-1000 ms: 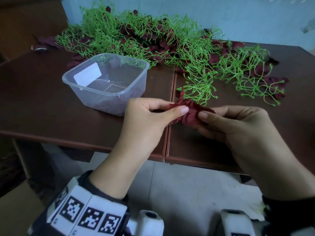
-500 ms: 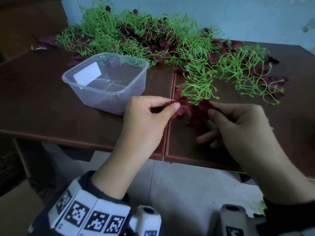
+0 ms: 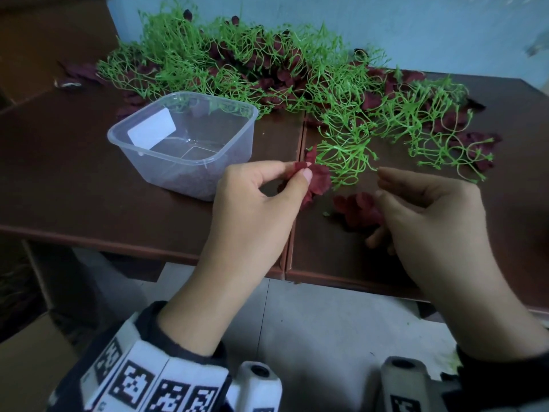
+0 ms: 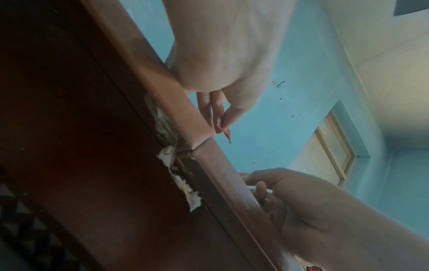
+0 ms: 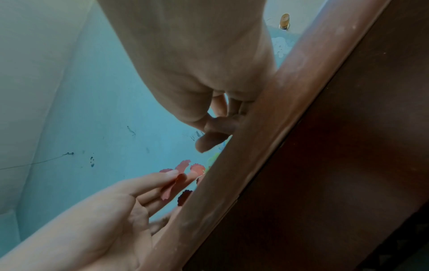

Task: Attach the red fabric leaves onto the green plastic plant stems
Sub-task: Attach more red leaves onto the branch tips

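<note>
leaf in my left hand, stem tip in my right.

my left hand [image 3: 261, 200] has thumb and forefinger clamped together on a red leaf [image 3: 319, 178], held just above the worktop [image 3: 74, 185] beside the tub [image 3: 184, 144]. my right hand [image 3: 427, 215] pinches the tip of a green stem [image 3: 346, 157], its grip closed on that thin strand. more leaves [image 3: 356, 209] lie on the worktop between my hands, touching my right fingers. the stem pile [image 3: 267, 72] sprawls along the far edge.
</note>
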`<state>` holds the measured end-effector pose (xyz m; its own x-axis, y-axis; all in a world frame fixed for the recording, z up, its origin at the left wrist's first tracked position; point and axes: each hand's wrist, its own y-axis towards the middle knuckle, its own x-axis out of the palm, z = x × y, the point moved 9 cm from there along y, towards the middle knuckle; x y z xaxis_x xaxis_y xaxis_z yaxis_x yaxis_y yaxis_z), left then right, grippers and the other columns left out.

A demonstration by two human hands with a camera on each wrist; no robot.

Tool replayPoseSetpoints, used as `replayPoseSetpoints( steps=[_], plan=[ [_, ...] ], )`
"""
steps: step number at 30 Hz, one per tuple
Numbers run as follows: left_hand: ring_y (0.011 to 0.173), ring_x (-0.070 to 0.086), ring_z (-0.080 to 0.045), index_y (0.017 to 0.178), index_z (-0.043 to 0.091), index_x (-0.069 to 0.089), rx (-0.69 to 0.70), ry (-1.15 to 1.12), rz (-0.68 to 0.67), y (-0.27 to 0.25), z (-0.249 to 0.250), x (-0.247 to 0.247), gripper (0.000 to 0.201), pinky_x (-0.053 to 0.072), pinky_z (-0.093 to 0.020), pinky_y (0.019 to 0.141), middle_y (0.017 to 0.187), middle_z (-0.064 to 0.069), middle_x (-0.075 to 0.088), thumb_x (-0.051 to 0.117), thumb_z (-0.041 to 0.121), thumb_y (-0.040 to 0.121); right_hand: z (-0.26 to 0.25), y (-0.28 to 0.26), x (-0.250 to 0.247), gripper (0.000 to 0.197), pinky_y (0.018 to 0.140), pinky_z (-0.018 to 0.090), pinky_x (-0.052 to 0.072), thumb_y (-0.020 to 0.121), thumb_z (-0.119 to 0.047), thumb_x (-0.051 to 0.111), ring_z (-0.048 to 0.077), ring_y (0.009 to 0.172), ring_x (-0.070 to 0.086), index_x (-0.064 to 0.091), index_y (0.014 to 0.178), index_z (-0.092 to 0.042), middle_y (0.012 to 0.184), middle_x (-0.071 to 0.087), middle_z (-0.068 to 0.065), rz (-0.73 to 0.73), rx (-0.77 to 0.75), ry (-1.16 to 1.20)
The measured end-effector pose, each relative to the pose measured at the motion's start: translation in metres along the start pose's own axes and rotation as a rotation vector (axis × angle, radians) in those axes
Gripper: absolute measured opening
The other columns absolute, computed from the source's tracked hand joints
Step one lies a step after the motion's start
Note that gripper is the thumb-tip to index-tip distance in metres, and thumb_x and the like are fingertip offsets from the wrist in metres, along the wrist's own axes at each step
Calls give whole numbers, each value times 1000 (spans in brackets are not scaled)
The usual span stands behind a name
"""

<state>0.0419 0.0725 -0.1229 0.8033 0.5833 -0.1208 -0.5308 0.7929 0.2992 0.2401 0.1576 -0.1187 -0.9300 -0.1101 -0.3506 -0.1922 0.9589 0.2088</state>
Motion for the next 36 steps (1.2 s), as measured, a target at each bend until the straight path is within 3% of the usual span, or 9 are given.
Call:
replayPoseSetpoints(
  steps=[2, 7, 12, 17, 21, 25, 30, 33, 36],
  plan=[
    [93, 73, -1, 99, 21, 82, 96, 41, 61, 0, 11, -5, 13, 55, -19, 84, 89, 12, 79, 74, 15, 92, -3, -2, 3, 23, 54, 28, 49, 94, -17, 66, 7, 42, 62, 72, 112, -30, 51, 68, 1, -14, -23, -8],
    [103, 71, -8, 101, 12, 82, 219, 30, 78, 0, 21, 0, 13, 54, -21, 88, 98, 8, 78, 78, 10, 88, -23, -7, 14, 13, 54, 20, 53, 90, -3, 69, 12, 55, 70, 76, 90, -14, 64, 74, 1, -93, -109, 196],
    [91, 74, -7, 96, 10, 80, 203, -63, -3, -2, 20, 12, 15, 56, -20, 82, 94, 1, 77, 77, 1, 85, -30, -10, 31, 22, 64, 19, 55, 80, -6, 74, 13, 69, 73, 72, 103, -7, 81, 77, 7, -251, -85, 469],
    [76, 73, -7, 88, 8, 76, 39, -207, -74, -4, 15, 14, 10, 57, -19, 73, 81, 0, 78, 75, -3, 87, -22, -6, 34, 21, 64, 29, 53, 70, -29, 77, 24, 68, 65, 76, 82, -11, 74, 72, 14, -257, -10, 527],
    [83, 75, -14, 93, 15, 77, 34, -10, -97, -6, 31, 2, 8, 60, -29, 81, 84, -2, 78, 70, 13, 96, -18, -3, 36, 14, 57, 25, 53, 71, -24, 75, 20, 58, 62, 75, 74, -11, 63, 68, 9, -254, 48, 563],
    [77, 71, -6, 92, 16, 76, 159, 210, 28, -4, 60, -22, 15, 56, -18, 72, 80, 5, 75, 65, 6, 95, -22, -5, 42, 6, 53, 22, 55, 77, -12, 76, 17, 55, 68, 76, 74, -6, 64, 72, 14, -245, 35, 518],
    [87, 66, -21, 89, 13, 73, 396, 746, 243, 2, 87, -56, 16, 52, -39, 81, 91, 0, 71, 58, 13, 91, -25, -9, 54, 5, 53, 19, 55, 81, -4, 73, 16, 59, 72, 74, 81, 1, 67, 74, 15, -247, 69, 526],
    [86, 64, -41, 83, 12, 72, 228, 1012, 280, 15, 78, -86, 36, 50, -45, 80, 86, -14, 72, 47, 30, 102, -28, -12, 59, 7, 58, 23, 60, 83, -7, 73, 16, 62, 73, 75, 84, 1, 71, 75, 14, -262, 74, 485],
    [83, 64, -44, 82, 15, 72, 3, 1024, 242, 21, 65, -113, 45, 54, -50, 78, 80, -16, 67, 45, 42, 104, -32, -16, 63, 5, 62, 27, 62, 83, -10, 74, 20, 65, 74, 76, 80, -6, 70, 76, 11, -271, 44, 429]
  ],
)
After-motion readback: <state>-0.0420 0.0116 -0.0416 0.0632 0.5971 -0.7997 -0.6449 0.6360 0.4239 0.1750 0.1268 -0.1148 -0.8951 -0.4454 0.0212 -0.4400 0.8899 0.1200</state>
